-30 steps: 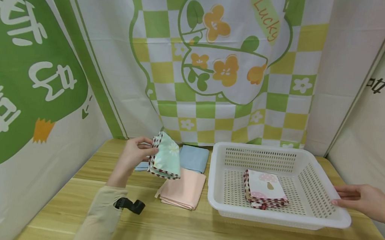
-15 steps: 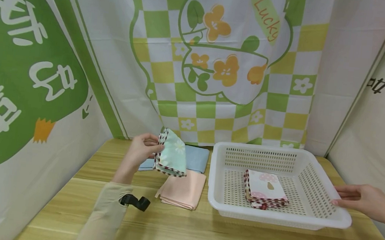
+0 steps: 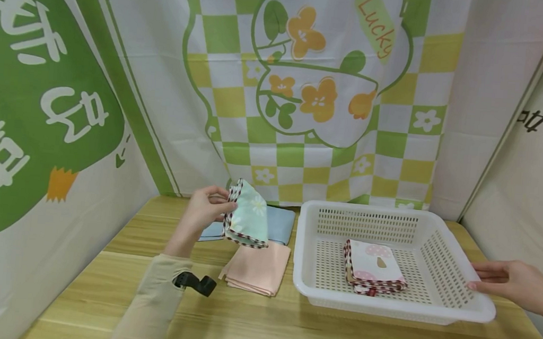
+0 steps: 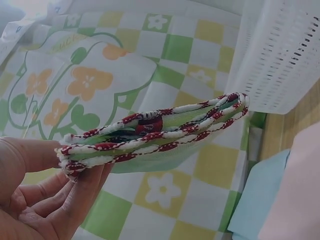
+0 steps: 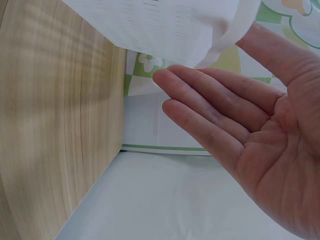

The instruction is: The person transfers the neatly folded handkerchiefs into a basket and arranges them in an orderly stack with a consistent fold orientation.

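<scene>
My left hand [image 3: 201,212] pinches one edge of a folded mint-green cloth [image 3: 252,216] with daisies and a dark red-and-white checked border. The cloth is off the table, above a blue folded cloth [image 3: 280,224] and a peach folded cloth [image 3: 261,270]. In the left wrist view, the held cloth's stacked edges [image 4: 170,137] lie between thumb and fingers. A white plastic basket [image 3: 305,257] stands on the right; inside lies a folded mushroom-print cloth [image 3: 375,263]. At its right rim is my right hand [image 3: 513,284], thumb over the rim, fairly straight fingers [image 5: 210,107] beneath.
The wooden table [image 3: 259,331] reaches back to a green-and-yellow checked curtain [image 3: 315,157]. White printed hangings close in the left and right sides. A black strap mount [image 3: 195,283] sticks out from the left wrist.
My left hand has moved right and slightly up with the mint-green cloth, uncovering more of the blue cloth's left part. The right hand and the basket stay put.
</scene>
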Tool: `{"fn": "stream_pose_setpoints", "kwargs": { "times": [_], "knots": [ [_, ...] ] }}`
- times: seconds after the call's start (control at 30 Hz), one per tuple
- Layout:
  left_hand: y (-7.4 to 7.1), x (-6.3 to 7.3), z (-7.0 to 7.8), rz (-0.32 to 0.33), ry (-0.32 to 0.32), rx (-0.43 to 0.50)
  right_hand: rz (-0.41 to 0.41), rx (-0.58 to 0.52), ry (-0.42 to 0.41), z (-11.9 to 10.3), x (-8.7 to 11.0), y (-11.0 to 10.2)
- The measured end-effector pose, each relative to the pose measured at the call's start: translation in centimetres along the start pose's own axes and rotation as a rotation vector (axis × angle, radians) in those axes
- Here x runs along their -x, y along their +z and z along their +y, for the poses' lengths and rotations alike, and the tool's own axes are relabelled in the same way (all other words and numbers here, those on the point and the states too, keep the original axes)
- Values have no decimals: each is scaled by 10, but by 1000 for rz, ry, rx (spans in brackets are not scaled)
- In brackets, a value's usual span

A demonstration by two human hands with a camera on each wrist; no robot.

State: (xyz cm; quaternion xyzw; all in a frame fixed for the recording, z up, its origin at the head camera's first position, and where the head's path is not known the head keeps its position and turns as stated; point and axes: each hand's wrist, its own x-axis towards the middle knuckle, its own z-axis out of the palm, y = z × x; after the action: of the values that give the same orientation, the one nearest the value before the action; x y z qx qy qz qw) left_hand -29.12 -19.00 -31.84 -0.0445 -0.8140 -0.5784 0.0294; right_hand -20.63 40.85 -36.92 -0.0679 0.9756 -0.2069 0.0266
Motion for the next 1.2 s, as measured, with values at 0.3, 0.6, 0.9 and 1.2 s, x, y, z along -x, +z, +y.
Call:
{"fn": "stream_pose_setpoints", "kwargs": {
  "times": [0.3, 0.6, 0.9, 1.2],
  "knots": [
    [7, -2, 7, -8, 13, 5, -3, 1, 3, -1, 0, 0],
    [17, -6, 13, -35, 39, 20, 0, -5, 3, -3, 1, 0],
    [26, -9, 17, -52, 34, 7, -3, -7, 1, -3, 0, 0],
    [34, -11, 21, -64, 28, 39, -1, -15, -3, -1, 1, 0]
  ]
}}
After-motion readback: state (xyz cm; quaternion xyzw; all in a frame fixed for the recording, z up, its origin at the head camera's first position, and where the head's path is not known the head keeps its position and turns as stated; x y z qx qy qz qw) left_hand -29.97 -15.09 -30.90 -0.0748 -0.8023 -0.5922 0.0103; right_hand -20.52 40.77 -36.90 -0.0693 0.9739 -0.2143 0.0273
